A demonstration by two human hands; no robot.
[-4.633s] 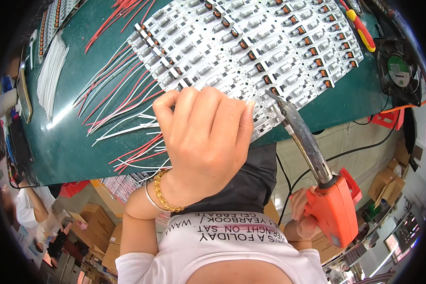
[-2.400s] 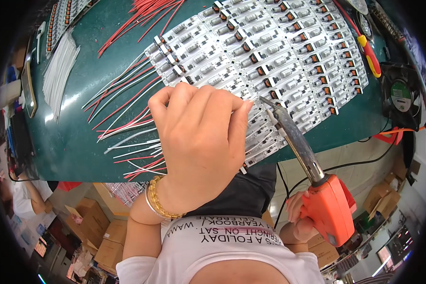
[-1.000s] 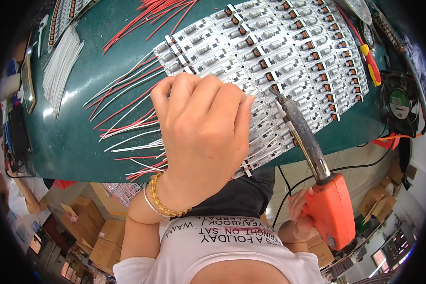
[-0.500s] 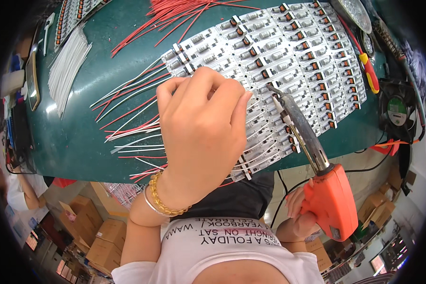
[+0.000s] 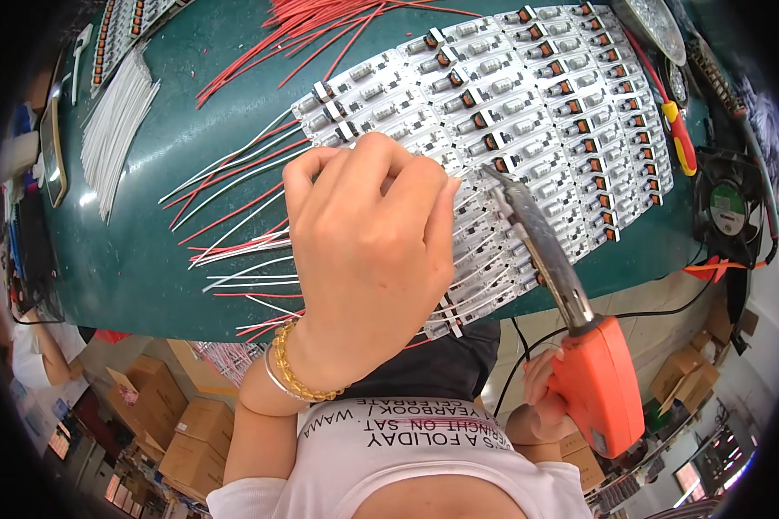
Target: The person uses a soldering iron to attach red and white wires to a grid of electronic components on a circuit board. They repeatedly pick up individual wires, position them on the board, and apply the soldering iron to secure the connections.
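My left hand [image 5: 368, 251] is closed over a wide panel of white circuit boards [image 5: 528, 125], fingertips pinched downward. What they pinch is hidden behind the hand. My right hand [image 5: 543, 394] grips the orange handle of a soldering gun [image 5: 595, 385], whose dark metal barrel slants up and left. Its tip is over the boards, just right of my left fingers; contact cannot be made out. Red and white wires [image 5: 234, 195] stick out from the panel's left edge, and more white wires curve across its lower part. Small orange-and-black components sit in rows on the boards.
The panel lies on a green tabletop [image 5: 182, 285]. White wires [image 5: 117, 130] are bundled at left, red wires [image 5: 294, 30] at the back. A red-yellow screwdriver [image 5: 679, 138], metal dish [image 5: 651, 30] and black fan [image 5: 728, 203] stand at right. Cardboard boxes [image 5: 195, 441] are below.
The soldering gun's handle has dropped a little, and its tip has shifted slightly down and left. My left hand keeps its closed pose over the panel. The whole view has shifted slightly.
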